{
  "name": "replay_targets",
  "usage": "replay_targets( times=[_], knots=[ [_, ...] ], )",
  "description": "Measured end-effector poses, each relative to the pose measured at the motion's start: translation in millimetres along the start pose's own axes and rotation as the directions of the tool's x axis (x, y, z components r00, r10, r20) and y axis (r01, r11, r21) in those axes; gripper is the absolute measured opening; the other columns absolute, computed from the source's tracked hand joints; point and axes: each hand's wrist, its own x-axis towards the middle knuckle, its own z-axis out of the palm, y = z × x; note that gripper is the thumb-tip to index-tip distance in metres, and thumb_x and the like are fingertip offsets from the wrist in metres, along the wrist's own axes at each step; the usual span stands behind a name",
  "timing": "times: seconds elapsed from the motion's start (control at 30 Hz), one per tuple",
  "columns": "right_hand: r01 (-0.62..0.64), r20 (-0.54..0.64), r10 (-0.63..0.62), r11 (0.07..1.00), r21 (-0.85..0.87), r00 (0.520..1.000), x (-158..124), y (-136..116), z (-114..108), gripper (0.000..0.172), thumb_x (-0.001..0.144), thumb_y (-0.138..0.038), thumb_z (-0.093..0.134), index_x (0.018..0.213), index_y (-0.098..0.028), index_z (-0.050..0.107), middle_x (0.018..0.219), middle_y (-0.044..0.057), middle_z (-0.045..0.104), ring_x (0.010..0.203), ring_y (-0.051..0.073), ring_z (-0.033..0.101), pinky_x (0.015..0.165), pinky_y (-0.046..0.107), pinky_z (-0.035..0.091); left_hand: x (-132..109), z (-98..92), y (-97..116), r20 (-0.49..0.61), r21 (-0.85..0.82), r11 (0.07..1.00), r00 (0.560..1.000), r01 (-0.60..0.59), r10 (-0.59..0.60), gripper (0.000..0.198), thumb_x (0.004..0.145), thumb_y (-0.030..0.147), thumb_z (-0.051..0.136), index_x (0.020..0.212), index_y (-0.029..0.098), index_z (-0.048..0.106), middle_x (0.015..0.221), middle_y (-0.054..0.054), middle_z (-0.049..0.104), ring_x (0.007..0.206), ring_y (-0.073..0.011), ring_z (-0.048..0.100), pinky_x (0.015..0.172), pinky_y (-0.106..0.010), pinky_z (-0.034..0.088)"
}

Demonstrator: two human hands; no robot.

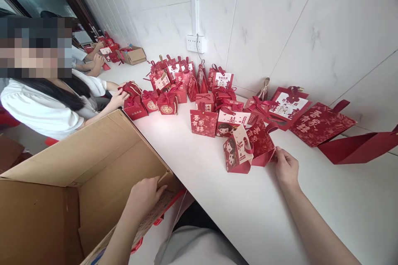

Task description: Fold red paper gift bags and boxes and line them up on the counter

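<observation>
We have our right hand (286,168) at four o'clock to one dark-red paper gift box with gold characters (258,143), which stands on the white table (289,227). Its fingers are curled nearly closed at the box's corner; we cannot tell whether they pinch it. One cream-and-red paper box with cartoon faces (238,151) stands against it at nine o'clock, overlapping its side. Our left hand (144,196), at eight o'clock, is closed over the rim of one large brown cardboard box (102,145), which runs out of view at the left.

At three o'clock one plain red paper box (360,147) is cut off by the edge. Towards ten o'clock we count three small red bow-topped boxes (168,103); the red cluster behind (174,72) overlaps too much to count. Beyond we see two people: one near (46,99), with a red box (132,88) in hand, and one mostly hidden (90,60).
</observation>
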Motion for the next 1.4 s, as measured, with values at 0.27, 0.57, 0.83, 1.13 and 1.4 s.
replay_targets(
  times=[0.27,0.57,0.83,1.13,1.4],
  knots=[
    [-0.008,0.022,0.008,1.000,0.012,1.000,-1,-2,0,0.040,0.087,-0.048,0.051,0.062,-0.018,0.060,0.063,0.002,0.058,0.061,0.015,0.051,0.063,0.029,0.041,17,-3.9,-4,0.044,0.035,0.999,0.998,-0.038,0.036,0.023,0.084,0.034,0.046,0.079,0.017,0.060,0.083,-0.011,0.067,0.079,-0.0258,0.062,0.062,-0.033,0.040],
    [0.000,0.037,-0.001,1.000,0.019,0.999,1,1,1,0.041,0.086,-0.050,0.052,0.062,-0.017,0.059,0.063,0.002,0.059,0.061,0.016,0.051,0.062,0.029,0.040,20,-6.5,-1,0.094,0.142,0.982,0.989,-0.125,0.113,0.013,0.076,0.026,0.053,0.076,0.015,0.061,0.087,-0.015,0.067,0.082,-0.0288,0.063,0.068,-0.037,0.043],
    [0.006,0.038,-0.006,1.000,-0.004,0.999,2,0,1,0.041,0.087,-0.050,0.051,0.063,-0.018,0.060,0.062,0.001,0.059,0.060,0.015,0.052,0.062,0.028,0.040,35,-9.5,2,0.065,0.072,0.996,0.996,-0.060,0.056,0.030,0.082,0.043,0.049,0.078,0.015,0.061,0.088,-0.014,0.068,0.086,-0.0279,0.063,0.067,-0.034,0.043],
    [0.030,0.024,-0.030,1.000,-0.003,0.999,4,0,2,0.043,0.085,-0.054,0.051,0.062,-0.018,0.060,0.060,0.001,0.059,0.059,0.015,0.052,0.061,0.028,0.041,8,-35.1,24,-0.158,-0.134,0.983,0.976,0.127,-0.148,0.056,0.082,0.068,0.031,0.097,0.018,0.052,0.096,-0.012,0.063,0.086,-0.0291,0.061,0.062,-0.035,0.044],
    [0.045,0.032,-0.045,0.999,-0.006,0.998,6,-2,4,0.044,0.086,-0.054,0.048,0.061,-0.019,0.058,0.061,0.001,0.058,0.059,0.015,0.051,0.062,0.028,0.041,26,-66.8,104,-0.490,-0.421,0.769,0.834,-0.482,0.255,0.042,0.089,0.049,0.044,0.122,0.022,0.042,0.133,-0.010,0.044,0.113,-0.0225,0.051,0.085,-0.033,0.048]
  ],
)
